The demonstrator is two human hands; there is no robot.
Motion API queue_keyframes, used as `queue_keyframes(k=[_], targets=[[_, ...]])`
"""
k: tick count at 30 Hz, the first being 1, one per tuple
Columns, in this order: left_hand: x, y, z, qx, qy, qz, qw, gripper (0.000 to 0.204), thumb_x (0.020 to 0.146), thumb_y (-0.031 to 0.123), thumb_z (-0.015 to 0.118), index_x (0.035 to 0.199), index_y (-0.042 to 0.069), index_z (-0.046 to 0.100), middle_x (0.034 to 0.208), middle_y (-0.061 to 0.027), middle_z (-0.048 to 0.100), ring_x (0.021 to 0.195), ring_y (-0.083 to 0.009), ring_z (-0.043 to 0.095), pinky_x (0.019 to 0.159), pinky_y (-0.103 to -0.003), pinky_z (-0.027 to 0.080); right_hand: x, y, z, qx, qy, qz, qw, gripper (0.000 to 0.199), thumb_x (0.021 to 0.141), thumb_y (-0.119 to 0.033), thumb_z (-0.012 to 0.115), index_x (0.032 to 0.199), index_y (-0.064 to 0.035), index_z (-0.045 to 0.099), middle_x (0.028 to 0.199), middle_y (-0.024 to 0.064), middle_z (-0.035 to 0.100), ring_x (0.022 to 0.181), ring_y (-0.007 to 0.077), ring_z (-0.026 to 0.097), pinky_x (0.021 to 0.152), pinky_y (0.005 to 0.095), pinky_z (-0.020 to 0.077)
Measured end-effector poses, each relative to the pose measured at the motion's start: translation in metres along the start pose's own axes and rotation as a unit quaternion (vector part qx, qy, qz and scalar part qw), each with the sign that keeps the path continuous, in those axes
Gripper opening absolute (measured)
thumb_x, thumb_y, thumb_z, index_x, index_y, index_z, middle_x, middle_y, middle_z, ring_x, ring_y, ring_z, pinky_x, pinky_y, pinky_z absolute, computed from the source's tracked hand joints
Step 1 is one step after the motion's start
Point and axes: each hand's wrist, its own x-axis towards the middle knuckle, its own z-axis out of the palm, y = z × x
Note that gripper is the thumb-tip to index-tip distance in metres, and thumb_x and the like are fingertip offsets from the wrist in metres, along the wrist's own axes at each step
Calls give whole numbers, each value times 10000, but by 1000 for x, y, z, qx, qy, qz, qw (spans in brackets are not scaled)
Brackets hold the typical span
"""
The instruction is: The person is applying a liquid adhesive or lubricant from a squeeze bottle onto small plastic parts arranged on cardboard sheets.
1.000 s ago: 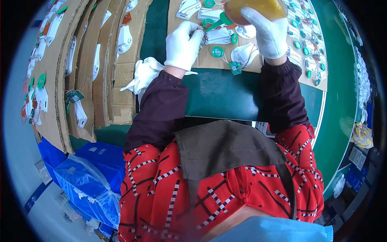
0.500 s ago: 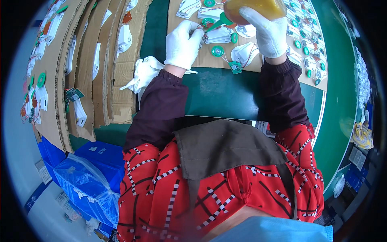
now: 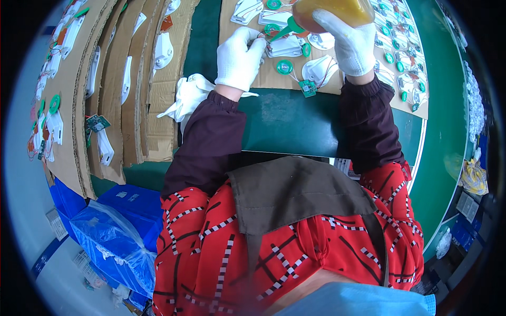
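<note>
The right hand (image 3: pixel 353 48) clasps an amber bottle (image 3: pixel 342 11); the left hand (image 3: pixel 239 60) curls, its hold unclear.

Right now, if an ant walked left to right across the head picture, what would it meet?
Overlapping cardboard sheets → white-gloved left hand → nearest green-rimmed disc between the hands → white-gloved right hand holding an amber bottle → yellowish bundle.

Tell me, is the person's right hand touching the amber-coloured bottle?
Touching. The head view shows the gloved right hand holding the bottle, with the thumb laid across its near side.
</note>
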Motion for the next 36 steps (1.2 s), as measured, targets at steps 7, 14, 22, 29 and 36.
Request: queue_keyframes(k=[7, 14, 22, 29, 36], targets=[[1, -2, 1, -3, -1, 6, 1000, 120, 861, 129, 594, 852, 13, 624, 619, -57, 635, 528, -108, 615, 510, -246, 467, -3, -10, 1, -187, 66, 84, 977, 442, 760, -80, 736, 1154, -22, 547, 1021, 41, 618, 918, 143, 589, 802, 273, 476], [0, -1, 2, -9, 2, 1, 1000, 120, 861, 129, 594, 844, 14, 625, 611, -58, 631, 525, -109, 613, 505, -247, 463, -2, -4, -7, -229, 58, 85, 968, 451, 757, -80, 738, 1159, -23, 542, 1019, 43, 618, 917, 145, 590, 800, 274, 479], [0, 0, 1, -16, 5, 0, 1000, 117, 858, 124, 600, 836, 12, 626, 608, -59, 631, 517, -113, 608, 498, -251, 459, -3, -13, 5, -175, 61, 87, 979, 440, 753, -75, 742, 1146, -23, 550, 1008, 42, 622, 904, 143, 597, 787, 270, 486], [1, -2, 1, -14, 7, 3, 1000, 119, 857, 126, 600, 835, 12, 627, 605, -61, 630, 518, -114, 611, 497, -253, 458, -3, -12, 7, -183, 65, 76, 978, 460, 737, -77, 757, 1145, -24, 552, 1003, 40, 624, 893, 140, 599, 778, 266, 488], [1, -3, 1, -9, 8, 6, 1000, 124, 857, 133, 602, 833, 15, 630, 601, -59, 627, 516, -117, 611, 497, -256, 457, -3, -12, 8, -180, 74, 67, 978, 493, 722, -63, 765, 1160, -23, 542, 1004, 38, 624, 896, 136, 597, 781, 265, 487]])
